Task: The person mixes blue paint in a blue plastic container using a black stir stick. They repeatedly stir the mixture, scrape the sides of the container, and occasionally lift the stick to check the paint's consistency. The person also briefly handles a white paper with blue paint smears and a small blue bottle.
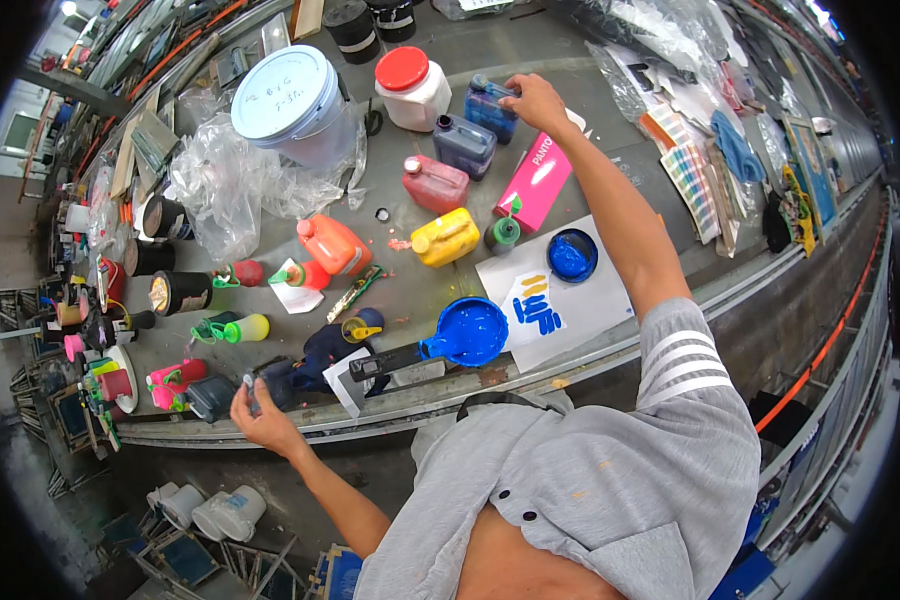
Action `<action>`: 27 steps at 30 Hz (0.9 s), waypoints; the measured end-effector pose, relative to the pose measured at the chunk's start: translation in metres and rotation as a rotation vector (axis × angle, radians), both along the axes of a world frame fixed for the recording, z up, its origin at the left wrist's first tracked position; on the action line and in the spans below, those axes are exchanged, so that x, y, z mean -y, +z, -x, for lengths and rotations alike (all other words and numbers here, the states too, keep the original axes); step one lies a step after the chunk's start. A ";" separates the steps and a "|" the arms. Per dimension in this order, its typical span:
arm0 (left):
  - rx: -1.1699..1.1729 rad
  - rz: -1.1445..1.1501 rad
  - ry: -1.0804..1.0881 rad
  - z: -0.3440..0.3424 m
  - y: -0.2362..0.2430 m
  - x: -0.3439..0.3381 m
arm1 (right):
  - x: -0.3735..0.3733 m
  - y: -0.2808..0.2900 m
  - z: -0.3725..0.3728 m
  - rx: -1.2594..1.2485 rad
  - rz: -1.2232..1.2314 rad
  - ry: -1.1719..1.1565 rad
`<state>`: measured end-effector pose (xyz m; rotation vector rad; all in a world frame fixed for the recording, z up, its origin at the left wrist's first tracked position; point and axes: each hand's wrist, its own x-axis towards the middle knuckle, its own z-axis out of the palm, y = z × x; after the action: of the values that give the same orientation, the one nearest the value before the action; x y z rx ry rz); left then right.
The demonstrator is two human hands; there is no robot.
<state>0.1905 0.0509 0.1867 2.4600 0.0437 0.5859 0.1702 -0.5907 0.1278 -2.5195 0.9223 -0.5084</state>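
My right hand (533,100) grips the top of a blue jerrycan (487,117), beside a dark blue one (466,152) and a pink swatch book (540,175). My left hand (257,412) pinches a small pale object (250,385), perhaps a cap, near a dark jerrycan (210,398) and a dark rag (325,360). An open pot of blue ink (470,330) with a scraper (395,365) lies between my hands. A smaller blue-filled lid (572,255) rests on white paper (600,295) with blue and ochre smears.
Red (435,185), yellow (442,238) and orange (335,246) jerrycans, a white bucket (290,100), a jar (410,95), plastic bags (220,180), squeeze bottles (245,328) and fanned swatches (690,190) crowd the metal bench (390,440). White buckets (230,515) stand below.
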 end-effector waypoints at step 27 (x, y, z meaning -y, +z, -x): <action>-0.393 0.341 -1.591 0.126 0.124 0.269 | -0.179 0.212 0.326 0.116 -0.263 0.215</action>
<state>0.0646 -0.2182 0.3108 1.5162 -1.3507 -0.5549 -0.1554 -0.4113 0.3397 -2.2892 0.6215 -0.4290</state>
